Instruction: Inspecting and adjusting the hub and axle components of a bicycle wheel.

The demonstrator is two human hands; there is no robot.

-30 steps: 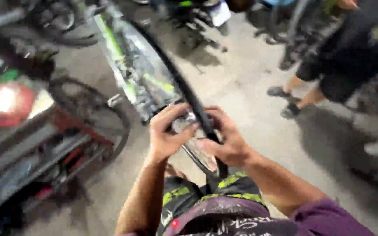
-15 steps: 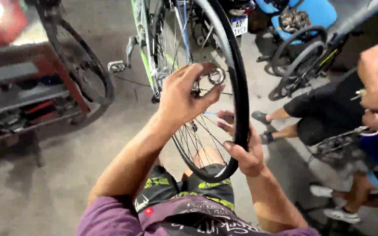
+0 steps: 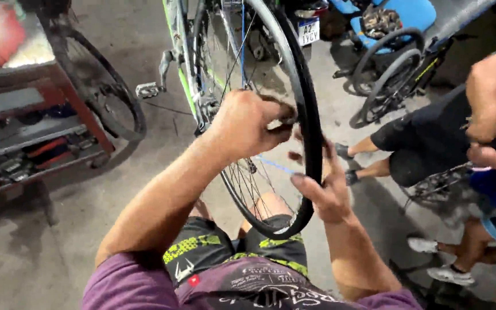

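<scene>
A spoked bicycle wheel with a black tyre (image 3: 311,143) stands upright in front of my knees. My left hand (image 3: 248,123) is closed around the hub at the middle of the spokes; what it grips is hidden by the fingers. My right hand (image 3: 322,189) wraps the black rim on the near right side, with the thumb on the inner edge. The wheel's lower edge rests between my legs, above my patterned shorts (image 3: 202,250).
A green-framed bicycle (image 3: 182,69) stands behind the wheel. A red metal shelf rack (image 3: 58,120) with tools is at the left, a loose tyre (image 3: 116,97) leaning on it. Another person (image 3: 460,138) squats at the right beside more bicycle wheels (image 3: 386,74).
The view has swung right and down. The wheel has come upright and closer. My left hand moved onto the hub and my right hand slid down the rim.
</scene>
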